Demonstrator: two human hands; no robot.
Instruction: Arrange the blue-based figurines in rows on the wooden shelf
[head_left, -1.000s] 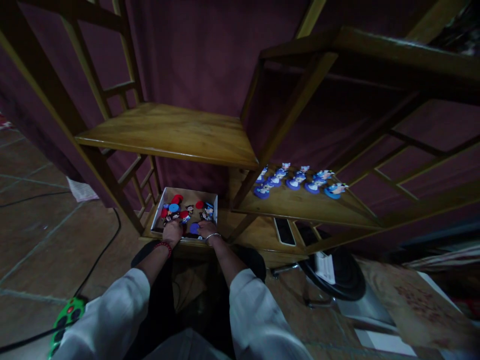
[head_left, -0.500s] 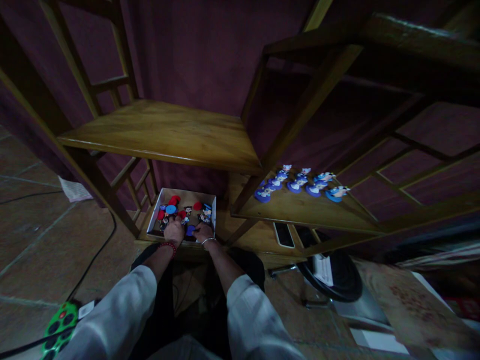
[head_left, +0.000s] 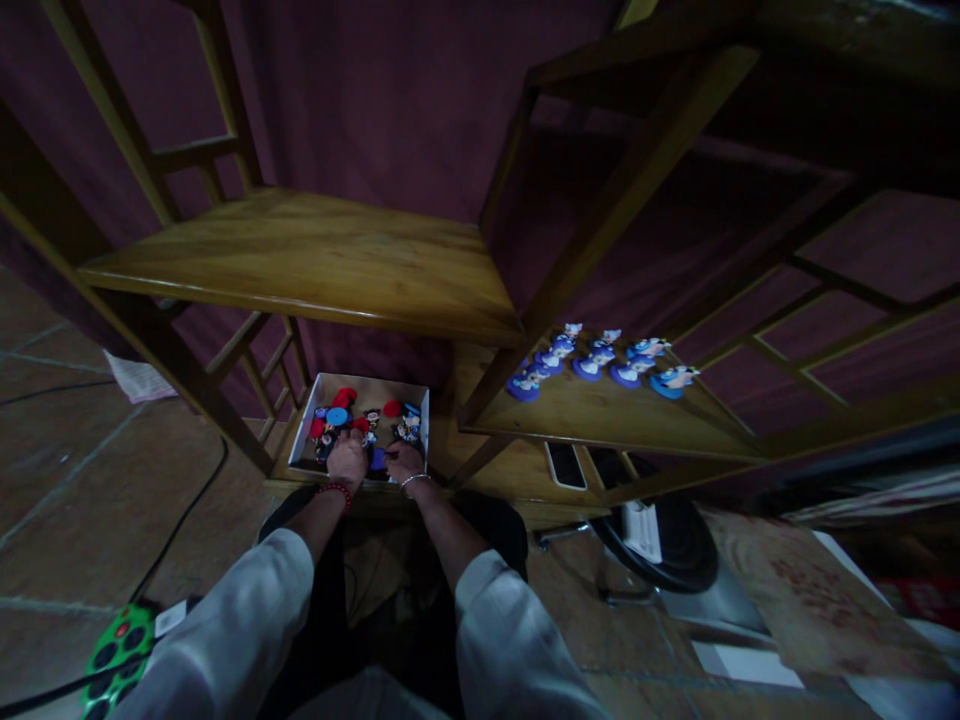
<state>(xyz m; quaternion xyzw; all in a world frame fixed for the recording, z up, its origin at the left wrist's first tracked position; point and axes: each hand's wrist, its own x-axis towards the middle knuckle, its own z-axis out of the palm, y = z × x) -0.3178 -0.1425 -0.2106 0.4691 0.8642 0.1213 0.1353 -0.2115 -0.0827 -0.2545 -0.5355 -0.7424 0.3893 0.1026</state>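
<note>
Both hands are inside a shallow white-edged box on the low shelf. It holds several small figurines in a jumble, with red, blue and purple round bases. My left hand reaches down among them near the front wall, its fingers curled; whatever they hold is hidden under the hand. To its right, my right hand has its fingertips closed at the edge of a purple round base. Just behind my left hand lies a blue round base, and a red base sits near the back.
On the right shelf several figurines with purple and blue bases stand in rows. A phone lies on the lower board. The wooden upper shelf overhangs the box. A black stool and a green power strip are on the floor.
The view has shifted slightly. Both hands stay in nearly the same places in the box, with the right fingers still at the purple base.
</note>
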